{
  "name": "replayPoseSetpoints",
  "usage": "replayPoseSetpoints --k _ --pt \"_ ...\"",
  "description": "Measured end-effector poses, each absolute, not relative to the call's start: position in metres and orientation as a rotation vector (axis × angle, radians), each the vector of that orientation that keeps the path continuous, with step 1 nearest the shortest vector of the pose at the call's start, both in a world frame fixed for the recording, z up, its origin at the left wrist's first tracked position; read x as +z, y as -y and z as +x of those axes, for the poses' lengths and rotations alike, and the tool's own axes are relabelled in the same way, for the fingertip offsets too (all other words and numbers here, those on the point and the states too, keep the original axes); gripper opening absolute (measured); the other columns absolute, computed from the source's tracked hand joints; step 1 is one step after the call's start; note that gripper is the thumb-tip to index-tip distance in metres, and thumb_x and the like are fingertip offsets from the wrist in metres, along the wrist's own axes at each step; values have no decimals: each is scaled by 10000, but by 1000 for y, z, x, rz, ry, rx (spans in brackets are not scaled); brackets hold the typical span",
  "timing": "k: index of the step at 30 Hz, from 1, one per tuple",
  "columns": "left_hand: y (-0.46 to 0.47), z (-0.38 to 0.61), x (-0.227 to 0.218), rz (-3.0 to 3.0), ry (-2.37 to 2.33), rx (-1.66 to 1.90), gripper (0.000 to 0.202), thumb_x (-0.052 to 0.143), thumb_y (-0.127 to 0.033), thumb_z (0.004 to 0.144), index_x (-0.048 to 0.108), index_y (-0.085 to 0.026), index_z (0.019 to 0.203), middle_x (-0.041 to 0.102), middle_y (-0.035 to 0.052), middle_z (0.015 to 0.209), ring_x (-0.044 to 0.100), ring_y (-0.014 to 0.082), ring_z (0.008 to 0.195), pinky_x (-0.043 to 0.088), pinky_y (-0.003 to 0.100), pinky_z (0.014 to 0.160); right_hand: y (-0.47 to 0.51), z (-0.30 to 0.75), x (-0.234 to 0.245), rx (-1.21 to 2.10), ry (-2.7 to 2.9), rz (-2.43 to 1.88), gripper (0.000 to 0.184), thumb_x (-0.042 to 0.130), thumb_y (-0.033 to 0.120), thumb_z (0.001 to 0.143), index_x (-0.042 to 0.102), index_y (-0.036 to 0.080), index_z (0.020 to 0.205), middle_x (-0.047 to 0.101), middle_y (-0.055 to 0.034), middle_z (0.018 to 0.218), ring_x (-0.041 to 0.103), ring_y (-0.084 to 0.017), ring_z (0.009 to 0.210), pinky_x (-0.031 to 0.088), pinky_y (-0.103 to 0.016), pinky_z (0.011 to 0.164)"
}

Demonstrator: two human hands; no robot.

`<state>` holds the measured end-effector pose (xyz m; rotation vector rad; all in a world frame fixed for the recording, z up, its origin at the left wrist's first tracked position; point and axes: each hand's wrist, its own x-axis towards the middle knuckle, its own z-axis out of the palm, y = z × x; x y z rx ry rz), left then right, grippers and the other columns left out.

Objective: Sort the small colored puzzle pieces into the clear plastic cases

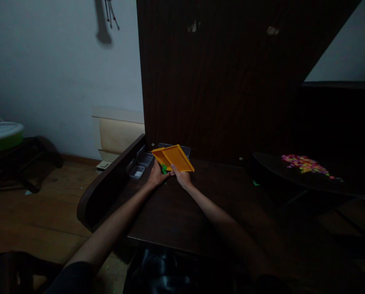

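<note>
In the head view, my right hand [182, 178] grips the near edge of a shallow orange tray or lid [178, 158], its thumb on top. This piece is tilted and overlaps a second orange tray-like piece [158, 153] on its left. My left hand [156, 175] is closed around the near side of that second piece, fingers partly hidden behind it. Small green pieces [164, 168] show beside my left thumb, at the lower edge of the orange piece. Whether they lie inside it I cannot tell. Both hands are close together above the dark desk.
Small clear plastic boxes [137, 171] with raised lids stand left of my hands, along the desk's raised side [108, 183]. Another clear case [186, 151] lies behind the orange pieces. A dark panel [219, 81] rises at the back. Colourful small pieces [306, 164] are heaped on a surface at right.
</note>
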<state>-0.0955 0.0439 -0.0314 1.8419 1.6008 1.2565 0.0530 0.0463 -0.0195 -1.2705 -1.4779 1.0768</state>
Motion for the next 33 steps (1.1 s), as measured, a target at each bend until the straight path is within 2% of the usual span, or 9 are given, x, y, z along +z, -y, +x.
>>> replayPoseSetpoints --k 6,10,13,18,21,23,26,29,33 --pt "-45 -95 -32 1861 -1663 1194 849 775 -314 649 306 -155 1339 521 184 1336 524 299 1255 446 425 1023 -41 55 -22 940 1538 -1158 489 530 666 777 685 206 715 741 -61 813 693 -210 838 499 -292 849" --pt "-40 -94 -27 1907 -1702 1116 840 714 -469 710 333 -127 1376 481 206 1396 473 315 1309 394 444 1078 -39 61 -16 884 1534 -1190 491 532 669 773 677 212 666 744 -58 812 694 -212 847 499 -297 843" --pt "-30 -98 -24 2049 -1716 914 945 665 -632 692 334 -123 1417 394 218 1476 336 369 1396 300 525 1129 -39 74 -6 878 1482 -1259 493 550 673 761 669 213 630 741 -59 770 694 -218 818 506 -301 806" --pt "-19 -104 -23 2440 -1584 603 1113 622 -792 596 302 -192 1477 213 159 1580 81 427 1457 68 669 1135 -50 115 12 782 1330 -1334 588 543 740 717 575 209 466 677 -57 598 664 -195 670 506 -303 761" --pt "-24 -103 -25 2470 -1625 562 997 544 -776 698 313 -205 1481 225 146 1579 95 417 1458 90 668 1132 -61 144 18 697 1270 -1295 607 563 751 698 493 212 429 549 -20 436 568 -145 482 492 -276 596" --pt "-31 -102 -26 2481 -1646 573 872 493 -730 779 340 -223 1472 277 134 1563 133 407 1455 114 670 1128 -66 163 22 659 1236 -1215 569 584 740 694 534 196 531 491 15 405 486 -117 394 416 -247 439" --pt "-41 -102 -27 2530 -1636 590 738 443 -668 853 384 -242 1452 349 119 1533 187 395 1446 133 676 1121 -72 190 26 607 1209 -1121 571 605 737 676 584 168 719 547 20 488 410 -85 338 318 -230 333" --pt "-49 -103 -27 2658 -1464 569 613 411 -599 904 442 -264 1417 391 92 1514 219 355 1447 135 653 1134 -78 216 24 593 1277 -1198 597 628 744 645 597 149 677 548 -1 465 419 -94 343 310 -231 330" --pt "-52 -105 -25 2779 -1226 511 469 362 -478 962 566 -240 1311 480 92 1452 291 294 1429 167 610 1148 -89 241 11 618 1273 -1252 643 675 741 580 665 121 750 699 -92 693 651 -216 640 513 -292 535"
